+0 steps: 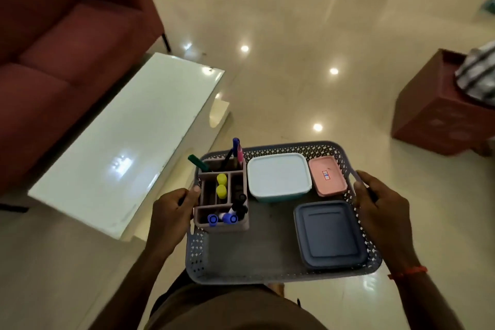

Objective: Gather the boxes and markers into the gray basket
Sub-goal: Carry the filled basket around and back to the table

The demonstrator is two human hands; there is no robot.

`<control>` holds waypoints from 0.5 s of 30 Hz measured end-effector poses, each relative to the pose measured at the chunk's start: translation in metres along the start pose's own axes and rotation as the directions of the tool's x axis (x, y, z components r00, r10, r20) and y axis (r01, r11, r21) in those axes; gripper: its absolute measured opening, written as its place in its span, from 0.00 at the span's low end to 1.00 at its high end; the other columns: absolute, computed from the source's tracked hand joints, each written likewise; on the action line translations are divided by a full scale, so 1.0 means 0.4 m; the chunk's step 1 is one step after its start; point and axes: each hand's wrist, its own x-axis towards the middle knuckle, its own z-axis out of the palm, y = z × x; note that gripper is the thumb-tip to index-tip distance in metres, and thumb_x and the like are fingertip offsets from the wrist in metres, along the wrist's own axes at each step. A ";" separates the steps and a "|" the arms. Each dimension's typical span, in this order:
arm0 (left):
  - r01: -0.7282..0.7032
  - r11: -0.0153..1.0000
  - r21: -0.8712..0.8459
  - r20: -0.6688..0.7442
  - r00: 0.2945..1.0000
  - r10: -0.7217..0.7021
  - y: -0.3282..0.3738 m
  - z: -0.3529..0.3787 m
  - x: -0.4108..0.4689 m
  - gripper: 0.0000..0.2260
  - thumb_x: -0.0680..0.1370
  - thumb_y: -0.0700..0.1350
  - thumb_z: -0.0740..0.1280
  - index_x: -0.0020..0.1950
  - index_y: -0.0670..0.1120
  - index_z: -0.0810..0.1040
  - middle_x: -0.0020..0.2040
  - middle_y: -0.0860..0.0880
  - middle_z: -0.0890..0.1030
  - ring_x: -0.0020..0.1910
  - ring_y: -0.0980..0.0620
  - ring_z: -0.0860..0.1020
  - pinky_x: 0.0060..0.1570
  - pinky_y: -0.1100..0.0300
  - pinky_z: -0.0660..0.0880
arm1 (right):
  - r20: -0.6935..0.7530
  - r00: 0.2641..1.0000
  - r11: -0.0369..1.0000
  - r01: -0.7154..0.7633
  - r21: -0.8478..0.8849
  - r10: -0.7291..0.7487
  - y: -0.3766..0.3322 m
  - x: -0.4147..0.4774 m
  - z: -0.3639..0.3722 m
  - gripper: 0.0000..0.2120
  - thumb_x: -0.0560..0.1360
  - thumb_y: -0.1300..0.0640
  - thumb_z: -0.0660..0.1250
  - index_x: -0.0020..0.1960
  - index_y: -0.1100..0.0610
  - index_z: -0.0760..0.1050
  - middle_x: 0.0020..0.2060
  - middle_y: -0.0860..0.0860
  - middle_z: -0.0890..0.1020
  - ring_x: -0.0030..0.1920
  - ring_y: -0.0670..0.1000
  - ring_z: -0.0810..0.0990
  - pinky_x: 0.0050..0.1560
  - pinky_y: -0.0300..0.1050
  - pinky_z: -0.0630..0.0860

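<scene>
Over the glossy floor, the left hand and right hand are gripping opposite side rims of the gray basket, likely balancing it level for the boxes and markers sitting inside it.

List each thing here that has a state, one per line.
gray basket, held above the floor
left hand, grips basket's left edge
right hand, grips basket's right handle
white-lidded box, closed, in basket
pink box, closed, in basket
dark blue box, closed, in basket
marker organizer, upright in basket, holding markers
green marker, tilted, sticking out of organizer
</scene>
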 end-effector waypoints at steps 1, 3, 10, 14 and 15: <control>0.014 1.000 0.000 -0.010 1.000 -0.014 0.001 -0.001 0.005 0.21 0.82 0.49 0.65 0.30 0.44 0.75 0.25 0.46 0.75 0.23 0.57 0.70 0.29 0.59 0.64 | 0.021 1.000 1.000 0.019 0.004 -0.019 -0.009 0.029 0.009 0.14 0.80 0.57 0.63 0.65 0.56 0.78 0.39 0.49 0.83 0.37 0.41 0.79 0.39 0.25 0.68; 0.036 0.999 -0.004 -0.035 0.999 -0.036 0.000 0.001 0.020 0.21 0.82 0.50 0.65 0.31 0.44 0.77 0.26 0.45 0.76 0.23 0.57 0.71 0.29 0.59 0.65 | 0.053 0.997 0.999 0.054 0.007 -0.054 -0.021 0.082 0.028 0.14 0.80 0.58 0.64 0.65 0.55 0.78 0.38 0.49 0.82 0.35 0.43 0.79 0.38 0.27 0.69; 0.095 0.995 -0.005 -0.133 0.987 -0.095 -0.014 0.013 0.106 0.19 0.83 0.48 0.63 0.35 0.42 0.78 0.28 0.45 0.78 0.28 0.49 0.75 0.31 0.59 0.68 | 0.135 0.981 0.990 0.141 -0.003 -0.139 -0.084 0.236 0.112 0.15 0.81 0.58 0.63 0.67 0.57 0.77 0.37 0.52 0.82 0.36 0.49 0.79 0.41 0.39 0.69; 0.121 0.992 -0.037 -0.175 0.977 -0.125 -0.016 0.005 0.151 0.19 0.83 0.48 0.63 0.34 0.44 0.77 0.28 0.46 0.79 0.29 0.47 0.77 0.32 0.54 0.72 | 0.182 0.963 0.979 0.205 -0.022 -0.198 -0.128 0.308 0.146 0.16 0.81 0.59 0.62 0.67 0.57 0.76 0.39 0.51 0.82 0.36 0.48 0.78 0.39 0.36 0.68; 0.116 0.993 -0.037 -0.176 0.977 -0.121 -0.016 0.003 0.160 0.18 0.83 0.48 0.63 0.34 0.44 0.77 0.28 0.46 0.79 0.29 0.47 0.77 0.32 0.53 0.74 | 0.188 0.961 0.978 0.210 -0.021 -0.202 -0.135 0.324 0.159 0.16 0.81 0.58 0.62 0.67 0.57 0.76 0.39 0.51 0.82 0.36 0.45 0.78 0.39 0.38 0.69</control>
